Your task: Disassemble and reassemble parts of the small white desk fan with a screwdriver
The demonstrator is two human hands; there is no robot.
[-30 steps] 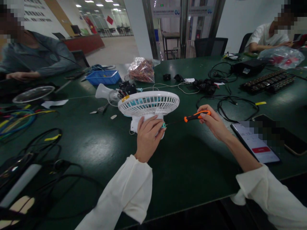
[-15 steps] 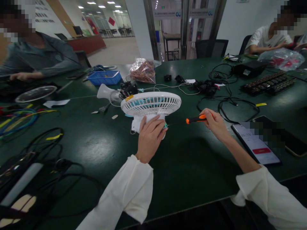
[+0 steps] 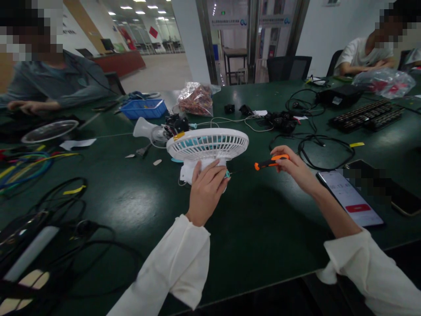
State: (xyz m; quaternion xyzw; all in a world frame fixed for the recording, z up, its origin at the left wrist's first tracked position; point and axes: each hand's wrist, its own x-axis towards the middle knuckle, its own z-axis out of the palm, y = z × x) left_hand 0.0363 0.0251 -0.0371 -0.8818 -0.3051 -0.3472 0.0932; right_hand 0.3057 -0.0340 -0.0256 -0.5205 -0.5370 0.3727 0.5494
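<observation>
A small white fan [image 3: 226, 151] lies face up on the dark green table, its round slatted grille on top. My left hand [image 3: 206, 188] is closed over the fan's white base below the grille, fingers wrapped on its near side. A small teal piece [image 3: 226, 174] shows beside my left fingertips. My right hand [image 3: 289, 164] grips the end of an orange and black screwdriver [image 3: 268, 163] with thumb and fingers. The thin shaft points left, toward the teal piece; whether its tip touches is too fine to tell.
Behind the fan are a white funnel-shaped part [image 3: 144, 127], a blue bin [image 3: 144, 109] and a plastic bag [image 3: 196, 100]. Black cables [image 3: 324, 149] and a lit phone [image 3: 350, 197] lie to the right. More cables [image 3: 79, 237] spread at left. Two people sit across the table.
The fingers of my right hand have shifted and opened a little around the screwdriver handle. My left hand and the fan stay in nearly the same place.
</observation>
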